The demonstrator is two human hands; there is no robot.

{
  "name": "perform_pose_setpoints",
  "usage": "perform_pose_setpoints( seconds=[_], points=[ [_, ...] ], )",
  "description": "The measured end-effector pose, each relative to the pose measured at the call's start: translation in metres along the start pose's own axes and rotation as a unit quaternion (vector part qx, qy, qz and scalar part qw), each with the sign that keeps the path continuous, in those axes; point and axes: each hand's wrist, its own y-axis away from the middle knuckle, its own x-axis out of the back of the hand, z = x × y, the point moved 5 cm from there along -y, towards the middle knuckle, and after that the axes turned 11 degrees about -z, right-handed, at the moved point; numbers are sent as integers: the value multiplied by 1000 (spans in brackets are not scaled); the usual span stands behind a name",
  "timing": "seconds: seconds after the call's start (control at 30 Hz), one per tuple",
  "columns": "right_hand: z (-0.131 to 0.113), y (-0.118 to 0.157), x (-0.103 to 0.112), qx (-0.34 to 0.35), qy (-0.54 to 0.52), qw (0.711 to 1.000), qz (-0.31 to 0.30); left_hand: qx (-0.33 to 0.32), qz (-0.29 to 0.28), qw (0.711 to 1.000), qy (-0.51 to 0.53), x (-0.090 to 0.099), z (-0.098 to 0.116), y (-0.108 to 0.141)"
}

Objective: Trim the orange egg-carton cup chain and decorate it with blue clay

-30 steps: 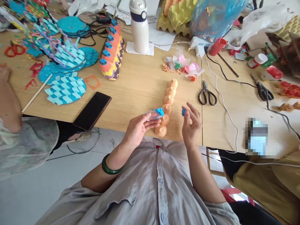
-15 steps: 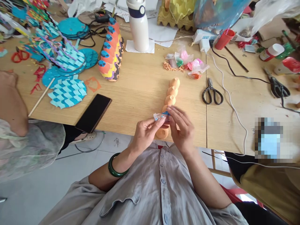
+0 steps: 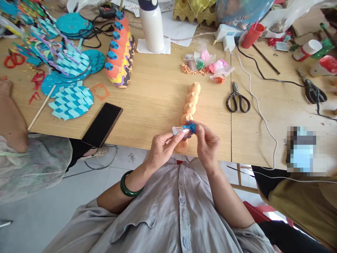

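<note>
My left hand [image 3: 164, 146] pinches a small clear plastic bag [image 3: 178, 130] near the table's front edge. Blue modelling clay [image 3: 190, 126] pokes out of the bag's right end, and the fingers of my right hand [image 3: 206, 144] are closed on it. Beneath and beyond both hands lies an orange row of egg-carton cups [image 3: 191, 98], running away from me; its near part is partly hidden by my hands. A painted carton strip [image 3: 119, 52] in orange, yellow and black with blue spots stands farther back on the left.
Black-handled scissors [image 3: 237, 100] lie to the right, beside a white cable [image 3: 256, 105]. Small bags of coloured clay [image 3: 210, 65] sit beyond the orange cups. A phone [image 3: 102, 124], blue woven discs [image 3: 72, 102] and a white bottle [image 3: 152, 30] are left. Another person's arm [image 3: 13, 119] rests at far left.
My right hand has drawn slightly back to the right, and more of the blue clay shows between my hands. The view has shifted a little.
</note>
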Motion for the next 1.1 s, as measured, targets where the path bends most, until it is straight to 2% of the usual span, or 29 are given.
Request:
perform_pose_setpoints(
  seconds=[0.1, 0.17, 0.23, 0.33, 0.4, 0.5, 0.57, 0.67, 0.73, 0.87, 0.93, 1.03, 1.1],
  points=[
    [7, -2, 8, -49, -110, 992, 42, -8, -10, 1000, 16, -2, -1, -1],
    [2, -2, 12, -45, -120, 991, 46, -12, -1, 1000, 22, -1, -2, -1],
    [-7, 0, 14, -15, -72, 997, 33, -13, 3, 1000, 24, 0, -3, -1],
    [-19, 5, 13, 48, 58, 997, -4, -14, -6, 1000, 11, 0, -1, -1],
    [-18, 6, 13, 55, 80, 995, -17, -19, -17, 1000, -13, -1, 1, 0],
    [-2, 1, 21, -4, -29, 1000, 3, -29, -32, 997, -60, -2, 4, 1],
    [10, -2, 28, -47, -111, 992, 29, -33, -32, 995, -89, -2, 4, 1],
    [18, -5, 39, -60, -188, 977, 77, -45, -25, 993, -102, 0, 2, 1],
    [18, -5, 44, -57, -200, 974, 89, -56, -24, 993, -98, 2, 1, 1],
    [9, -1, 38, -67, -166, 983, 39, -84, -10, 987, -134, 5, 5, 1],
    [1, 3, 34, -52, -127, 990, 24, -90, 0, 983, -158, 6, 6, 1],
    [-17, 9, 34, 29, -24, 998, 53, -96, -2, 978, -183, 4, 6, 1],
    [-30, 12, 32, 106, 75, 989, 66, -111, -9, 973, -203, 3, 7, 0]
  ],
)
